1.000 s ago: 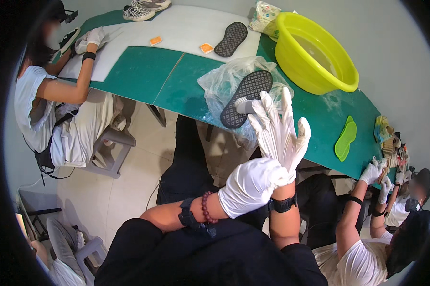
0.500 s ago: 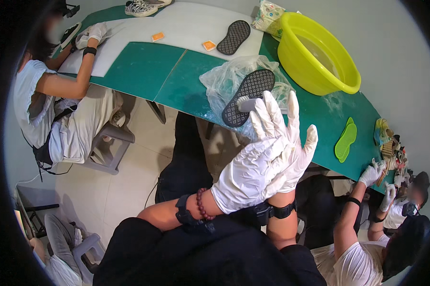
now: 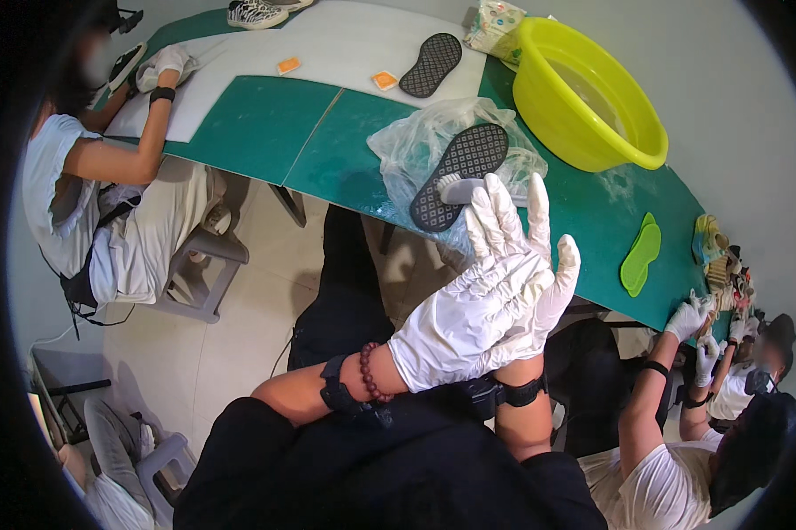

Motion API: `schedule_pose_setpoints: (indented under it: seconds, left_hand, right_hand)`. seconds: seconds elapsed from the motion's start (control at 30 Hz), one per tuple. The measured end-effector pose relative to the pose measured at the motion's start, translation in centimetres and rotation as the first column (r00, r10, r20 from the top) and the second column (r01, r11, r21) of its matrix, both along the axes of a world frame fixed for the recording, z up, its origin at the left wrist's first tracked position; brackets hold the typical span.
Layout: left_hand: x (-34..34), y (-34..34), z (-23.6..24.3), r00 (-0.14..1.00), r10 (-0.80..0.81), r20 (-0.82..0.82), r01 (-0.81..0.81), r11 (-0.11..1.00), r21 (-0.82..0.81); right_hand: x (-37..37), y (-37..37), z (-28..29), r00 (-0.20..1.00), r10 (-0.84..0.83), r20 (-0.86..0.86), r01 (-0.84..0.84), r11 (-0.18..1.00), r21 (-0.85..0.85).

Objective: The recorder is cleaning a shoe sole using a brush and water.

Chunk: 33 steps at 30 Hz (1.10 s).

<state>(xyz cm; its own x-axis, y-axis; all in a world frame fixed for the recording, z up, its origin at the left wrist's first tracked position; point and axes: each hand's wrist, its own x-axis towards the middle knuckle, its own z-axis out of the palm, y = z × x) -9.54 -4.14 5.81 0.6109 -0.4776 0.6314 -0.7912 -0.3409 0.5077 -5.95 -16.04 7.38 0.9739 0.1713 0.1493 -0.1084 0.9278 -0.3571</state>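
Observation:
My left hand, in a white glove, lies flat across the palm of my gloved right hand. The right hand is turned palm up with its fingers stretched and spread, holding nothing. Just past its fingertips is a brush with a grey handle and pale bristles. It rests on a black shoe sole with a diamond tread. That sole lies tilted on a crumpled clear plastic bag near the table's edge. Part of the brush handle is hidden behind my right fingers.
A yellow-green basin stands on the green table, by a soft package. A second black sole and orange packets lie on a white sheet. Green insoles are at right. Gloved co-workers sit on both sides.
My overlapped hands have shifted slightly, and the right fingers have slid a little lower, baring more of the brush. At right, a co-worker's gloved hands have moved closer together.

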Motion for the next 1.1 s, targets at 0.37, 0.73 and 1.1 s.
schedule_pose_setpoints:
  seconds: [0.37,0.73,1.1]
  left_hand:
    - [-1.8,0.9,-2.2,0.726,-0.499,-0.474,0.359,0.862,-0.358]
    - [-0.4,1.9,-5.3,0.061,-0.909,-0.413,-0.155,0.400,-0.903]
    - [1.0,1.6,-1.3,0.015,-0.872,-0.489,-0.232,0.473,-0.850]
  right_hand:
    - [1.7,-0.9,-1.6,0.827,-0.401,0.394,0.557,0.681,-0.476]
    - [-0.2,-0.5,-2.6,0.527,0.081,0.846,0.822,-0.299,-0.484]
    - [-0.4,0.8,-1.3,0.690,0.141,0.710,0.710,-0.320,-0.627]
